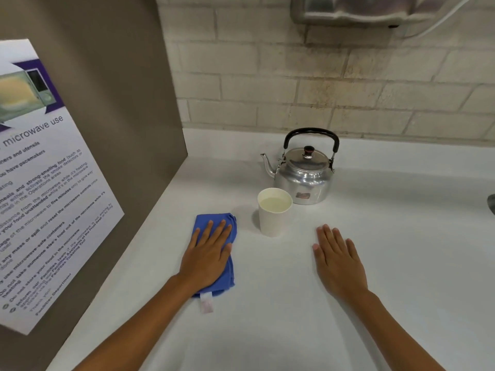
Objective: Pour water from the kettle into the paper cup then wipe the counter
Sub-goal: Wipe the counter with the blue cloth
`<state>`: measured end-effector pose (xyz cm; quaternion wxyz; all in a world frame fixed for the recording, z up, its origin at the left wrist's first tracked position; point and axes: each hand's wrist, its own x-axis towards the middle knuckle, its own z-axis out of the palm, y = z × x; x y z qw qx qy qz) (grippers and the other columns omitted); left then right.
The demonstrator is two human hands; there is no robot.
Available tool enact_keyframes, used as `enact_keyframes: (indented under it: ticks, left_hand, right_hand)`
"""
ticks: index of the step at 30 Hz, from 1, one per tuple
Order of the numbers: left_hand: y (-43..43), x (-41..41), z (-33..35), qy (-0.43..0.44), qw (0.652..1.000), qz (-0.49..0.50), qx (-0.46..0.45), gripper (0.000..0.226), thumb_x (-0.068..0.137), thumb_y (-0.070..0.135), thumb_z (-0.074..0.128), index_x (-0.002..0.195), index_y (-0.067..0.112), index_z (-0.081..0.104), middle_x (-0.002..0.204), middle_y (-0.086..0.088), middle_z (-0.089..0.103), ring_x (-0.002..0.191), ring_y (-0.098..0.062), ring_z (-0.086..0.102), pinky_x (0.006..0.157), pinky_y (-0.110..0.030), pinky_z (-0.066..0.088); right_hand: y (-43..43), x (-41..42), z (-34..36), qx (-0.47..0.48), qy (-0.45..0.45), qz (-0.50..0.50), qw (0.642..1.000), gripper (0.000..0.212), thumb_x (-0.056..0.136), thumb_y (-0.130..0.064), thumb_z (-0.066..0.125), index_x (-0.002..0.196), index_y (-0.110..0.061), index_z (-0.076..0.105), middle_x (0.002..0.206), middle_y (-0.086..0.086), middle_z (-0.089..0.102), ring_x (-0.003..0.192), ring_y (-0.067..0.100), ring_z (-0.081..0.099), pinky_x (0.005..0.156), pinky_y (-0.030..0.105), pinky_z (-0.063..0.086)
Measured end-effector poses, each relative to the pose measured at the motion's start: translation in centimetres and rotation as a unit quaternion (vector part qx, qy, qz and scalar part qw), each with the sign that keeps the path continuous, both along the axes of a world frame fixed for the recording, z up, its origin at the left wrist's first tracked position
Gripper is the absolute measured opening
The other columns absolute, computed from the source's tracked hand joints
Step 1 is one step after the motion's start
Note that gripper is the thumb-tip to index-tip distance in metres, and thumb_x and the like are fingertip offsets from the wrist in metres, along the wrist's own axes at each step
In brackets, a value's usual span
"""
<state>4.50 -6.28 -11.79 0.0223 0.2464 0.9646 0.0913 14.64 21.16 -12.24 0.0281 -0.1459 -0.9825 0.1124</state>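
A shiny metal kettle (305, 175) with a black handle stands upright on the white counter (375, 236), spout pointing left. Just in front of it stands a white paper cup (273, 218) with water in it. A folded blue cloth (229, 274) lies flat on the counter left of the cup. My left hand (207, 255) rests palm down on the cloth, fingers straight and slightly spread. My right hand (338, 261) lies flat on the bare counter to the right of the cup, fingers apart, holding nothing.
A brown side panel (128, 108) with a microwave-use notice (40, 183) walls off the left. A brick wall (321, 84) runs along the back, with a metal dispenser (361, 9) mounted above. A dark object (491, 203) shows at the right edge.
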Motion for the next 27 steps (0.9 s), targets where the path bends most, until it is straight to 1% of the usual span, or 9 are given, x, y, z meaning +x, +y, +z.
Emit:
enact_keyframes:
  ticks: [7, 11, 14, 16, 21, 27]
  left_hand:
    - [2.4, -7.7, 0.2, -0.029, 1.0, -0.009, 0.007, 0.052, 0.098, 0.039, 0.017, 0.145, 0.025, 0.0, 0.157, 0.006, -0.003, 0.143, -0.016, -0.007, 0.117, -0.038, -0.004]
    - [4.2, -11.5, 0.2, -0.028, 0.999, -0.023, 0.006, 0.052, 0.098, 0.038, 0.018, 0.145, 0.024, 0.002, 0.157, 0.005, -0.001, 0.144, -0.017, -0.005, 0.117, -0.039, -0.002]
    - [5.4, -13.9, 0.3, -0.014, 0.999, -0.032, -0.001, 0.051, 0.098, 0.036, 0.019, 0.145, 0.023, 0.004, 0.157, 0.003, 0.003, 0.144, -0.019, -0.001, 0.117, -0.04, 0.0]
    - [6.1, -15.3, 0.3, -0.005, 0.999, -0.04, -0.009, 0.051, 0.098, 0.035, 0.02, 0.145, 0.022, 0.006, 0.157, 0.003, 0.005, 0.144, -0.02, 0.001, 0.117, -0.042, 0.002]
    - [7.5, -17.8, 0.5, -0.02, 0.999, -0.05, -0.012, 0.051, 0.098, 0.035, 0.019, 0.145, 0.02, 0.006, 0.157, 0.002, 0.004, 0.144, -0.02, 0.001, 0.117, -0.043, 0.002]
    - [8.2, -19.0, 0.7, -0.032, 0.997, -0.059, -0.025, 0.051, 0.099, 0.035, 0.018, 0.145, 0.02, 0.003, 0.157, 0.002, 0.0, 0.144, -0.02, -0.003, 0.117, -0.042, 0.0]
  right_hand:
    - [-0.1, -0.1, -0.1, -0.004, 0.007, -0.004, 1.0, 0.051, 0.098, -0.036, 0.01, 0.141, -0.022, -0.015, 0.157, -0.007, -0.01, 0.143, 0.01, -0.013, 0.119, 0.034, -0.006]
    - [-0.2, -0.3, -0.1, -0.002, 0.013, -0.007, 1.0, 0.051, 0.098, -0.038, 0.009, 0.139, -0.025, -0.019, 0.152, -0.012, -0.016, 0.138, 0.005, -0.02, 0.119, 0.034, -0.007]
    - [-0.2, -0.4, -0.2, 0.001, 0.013, -0.011, 1.0, 0.052, 0.097, -0.039, 0.009, 0.139, -0.027, -0.02, 0.15, -0.013, -0.019, 0.136, 0.005, -0.023, 0.118, 0.033, -0.009]
    - [-0.2, -0.5, -0.2, 0.001, 0.014, -0.012, 1.0, 0.052, 0.097, -0.04, 0.008, 0.14, -0.028, -0.019, 0.15, -0.014, -0.02, 0.137, 0.006, -0.024, 0.117, 0.032, -0.011]
    - [-0.2, -0.6, -0.3, 0.008, 0.006, -0.013, 1.0, 0.053, 0.096, -0.043, 0.005, 0.141, -0.029, -0.02, 0.151, -0.014, -0.021, 0.139, 0.008, -0.024, 0.116, 0.031, -0.013]
    - [-0.2, -0.7, -0.5, 0.006, 0.016, -0.017, 1.0, 0.053, 0.095, -0.043, 0.005, 0.14, -0.029, -0.019, 0.153, -0.015, -0.015, 0.14, 0.007, -0.022, 0.116, 0.031, -0.012]
